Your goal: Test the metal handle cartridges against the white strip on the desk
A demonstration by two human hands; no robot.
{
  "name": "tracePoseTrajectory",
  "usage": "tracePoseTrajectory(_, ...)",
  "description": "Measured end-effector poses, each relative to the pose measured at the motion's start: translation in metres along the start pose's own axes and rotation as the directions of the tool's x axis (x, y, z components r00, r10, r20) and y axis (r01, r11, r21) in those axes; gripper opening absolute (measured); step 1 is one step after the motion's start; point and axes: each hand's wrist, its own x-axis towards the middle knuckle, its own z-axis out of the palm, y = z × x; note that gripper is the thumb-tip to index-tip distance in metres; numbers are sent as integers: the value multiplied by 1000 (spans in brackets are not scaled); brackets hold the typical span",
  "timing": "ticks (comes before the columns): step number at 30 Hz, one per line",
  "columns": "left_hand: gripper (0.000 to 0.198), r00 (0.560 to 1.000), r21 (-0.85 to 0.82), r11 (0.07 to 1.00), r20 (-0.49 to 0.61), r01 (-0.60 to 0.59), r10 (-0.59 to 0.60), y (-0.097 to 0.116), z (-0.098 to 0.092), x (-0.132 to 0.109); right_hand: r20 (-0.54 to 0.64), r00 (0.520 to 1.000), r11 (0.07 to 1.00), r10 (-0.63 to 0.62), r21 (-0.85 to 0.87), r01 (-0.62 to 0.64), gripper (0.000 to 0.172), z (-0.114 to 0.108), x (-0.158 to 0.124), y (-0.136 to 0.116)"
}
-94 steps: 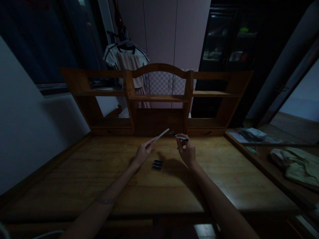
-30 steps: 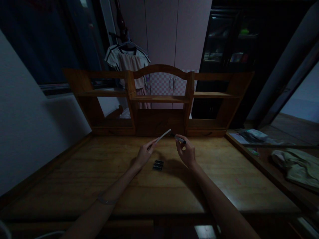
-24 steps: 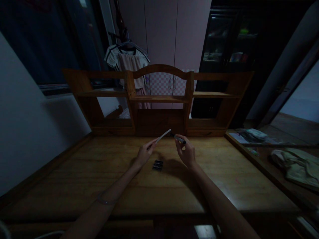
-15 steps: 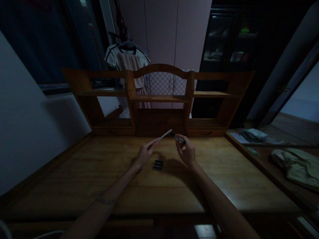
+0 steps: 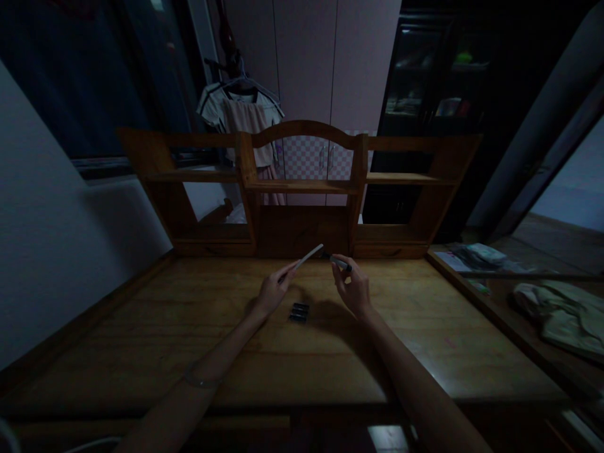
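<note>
My left hand point(image 5: 274, 292) is closed on a thin, pale, flat piece point(image 5: 310, 255), which slants up to the right; its exact kind is too dim to make out. My right hand point(image 5: 353, 290) pinches a short pen-like tool point(image 5: 340, 262) with a grey body and a dark back end. The tool's narrow dark front points left toward the pale piece's upper end; whether they touch I cannot tell. Below and between both hands, a small group of dark, bar-shaped items point(image 5: 299, 312) lies on the wooden desk point(image 5: 189, 327).
A wooden shelf unit point(image 5: 302, 187) stands along the desk's back edge. To the right, beyond a raised wooden edge, lie a pale crumpled cloth point(image 5: 561, 318) and a plastic-wrapped bundle point(image 5: 484, 255). Clothes point(image 5: 245, 119) hang behind the shelf. The room is dim.
The pale piece in my left hand has turned slightly, its upper end shifting a little to the left. My right hand and the dark items keep their places.
</note>
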Motion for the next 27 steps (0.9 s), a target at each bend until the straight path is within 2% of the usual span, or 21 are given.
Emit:
tracePoseTrajectory(14,38,1000,41,999,21,-7,7,3,0,-2,-4,1000,1000,0,18,0,25,-1,0,0)
tracePoseTrajectory(17,37,1000,60,998,-5,14,-14,3,-1,-2,-6,1000,1000,-5,11,5,26,-1,0,0)
tracePoseTrajectory(20,38,1000,44,999,-16,-1,1,4,-2,-2,-10,1000,1000,-2,3,2,27,-1,0,0)
tracePoseTrajectory(24,38,999,3,1000,32,-13,13,4,0,-2,-15,1000,1000,-4,-4,4,27,-1,0,-1)
tracePoseTrajectory(27,39,1000,16,1000,1,9,-9,2,0,-2,-12,1000,1000,0,-2,0,26,-1,1,-1)
